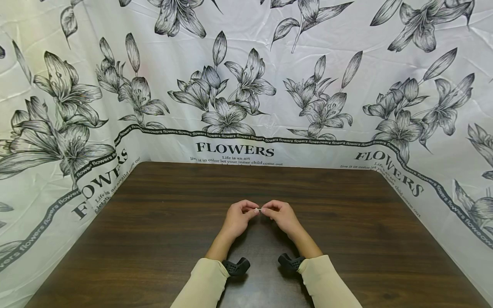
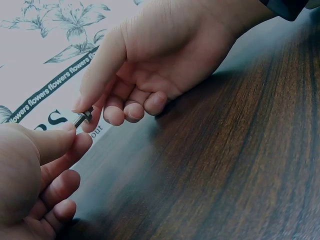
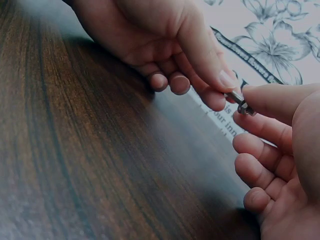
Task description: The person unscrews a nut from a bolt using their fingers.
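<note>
A small metal bolt (image 2: 78,120) with a threaded shank spans the gap between both hands' fingertips. My left hand (image 1: 239,217) pinches one end of it between thumb and index finger. At the other end, the thumb and index finger of my right hand (image 1: 282,217) pinch a wider, hex-shaped metal part (image 3: 243,107); I cannot tell if it is the bolt's head or a nut. The remaining fingers of both hands curl loosely below. In the head view only a tiny light sliver of the bolt shows, the rest being hidden by fingertips.
Both hands are over a dark wooden table (image 1: 173,239). A white cloth (image 1: 308,154) printed with black flowers and lettering surrounds its back and sides. Black wrist cameras (image 1: 236,267) sit at the cuffs of the pale sleeves (image 1: 208,282).
</note>
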`<state>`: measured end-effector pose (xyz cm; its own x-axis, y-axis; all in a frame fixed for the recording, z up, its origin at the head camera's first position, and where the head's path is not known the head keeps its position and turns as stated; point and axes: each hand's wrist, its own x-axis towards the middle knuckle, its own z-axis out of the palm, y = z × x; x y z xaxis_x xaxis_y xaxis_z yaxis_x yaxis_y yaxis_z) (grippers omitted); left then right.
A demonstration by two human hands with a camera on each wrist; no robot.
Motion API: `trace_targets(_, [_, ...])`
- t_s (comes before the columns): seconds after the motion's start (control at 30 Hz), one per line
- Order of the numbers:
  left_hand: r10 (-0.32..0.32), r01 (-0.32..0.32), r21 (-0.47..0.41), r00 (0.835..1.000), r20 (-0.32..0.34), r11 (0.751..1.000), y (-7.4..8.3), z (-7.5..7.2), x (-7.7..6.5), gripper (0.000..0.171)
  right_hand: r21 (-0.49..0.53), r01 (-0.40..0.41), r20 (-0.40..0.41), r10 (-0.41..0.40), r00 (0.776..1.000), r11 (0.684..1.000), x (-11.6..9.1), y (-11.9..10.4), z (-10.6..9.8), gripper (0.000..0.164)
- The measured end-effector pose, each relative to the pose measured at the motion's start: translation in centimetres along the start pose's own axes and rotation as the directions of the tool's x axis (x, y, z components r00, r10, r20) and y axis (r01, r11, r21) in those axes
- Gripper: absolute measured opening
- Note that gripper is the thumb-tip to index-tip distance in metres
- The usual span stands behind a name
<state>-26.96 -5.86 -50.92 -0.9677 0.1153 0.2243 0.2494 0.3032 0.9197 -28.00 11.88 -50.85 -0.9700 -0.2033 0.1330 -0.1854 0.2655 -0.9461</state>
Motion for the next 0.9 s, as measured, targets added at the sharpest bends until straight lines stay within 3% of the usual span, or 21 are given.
trace_targets(0.2, [0.005, -0.005, 0.002, 1.000, -0.005, 1.000, -0.04, 0.02, 0.00, 0.007, 0.018, 0.028, 0.033, -0.029, 0.999, 0.999, -0.07, 0.03, -0.25, 0.019])
trace_targets(0.37, [-0.010, 0.010, 0.008, 1.000, -0.001, 1.000, -0.01, 0.02, -0.04, 0.008, 0.028, 0.001, 0.022, -0.002, 1.000, 1.000, -0.02, -0.01, -0.22, 0.020])
trace_targets(0.67, [-0.007, 0.007, -0.005, 1.000, 0.012, 1.000, 0.05, -0.02, -0.12, 0.008, -0.078, -0.061, -0.030, 0.059, 0.998, 0.995, 0.09, -0.25, 0.13, 0.027])
trace_targets(0.9, [0.004, -0.004, -0.004, 1.000, 0.012, 1.000, 0.14, -0.10, -0.10, 0.008, -0.060, -0.044, -0.023, 0.043, 0.999, 0.997, 0.14, -0.02, 0.14, 0.022])
